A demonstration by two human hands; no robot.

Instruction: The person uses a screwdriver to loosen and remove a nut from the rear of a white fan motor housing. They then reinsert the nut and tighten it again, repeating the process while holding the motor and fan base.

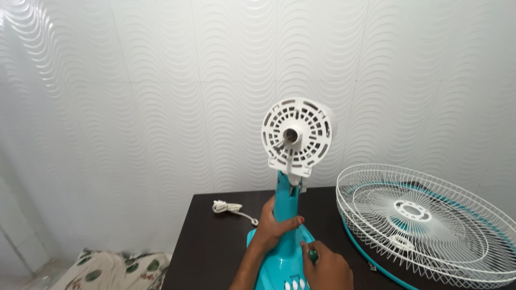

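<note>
**A:** quick q, what's each hand doing w/ the fan?

**B:** left hand [273,225] is wrapped around the teal fan stand [286,207], gripping the neck just above the base. Right hand [326,267] is pinched on a small dark knob [312,255] on the base, fingers closed on it.

**A:** and where's the fan sit?

**B:** upright near the front edge of the dark desk [215,241], white motor housing [296,134] up top, no blades on. White wire guards [424,225] lie stacked at the right edge, and a coiled white cord [228,207] sits toward the back left corner.
</note>
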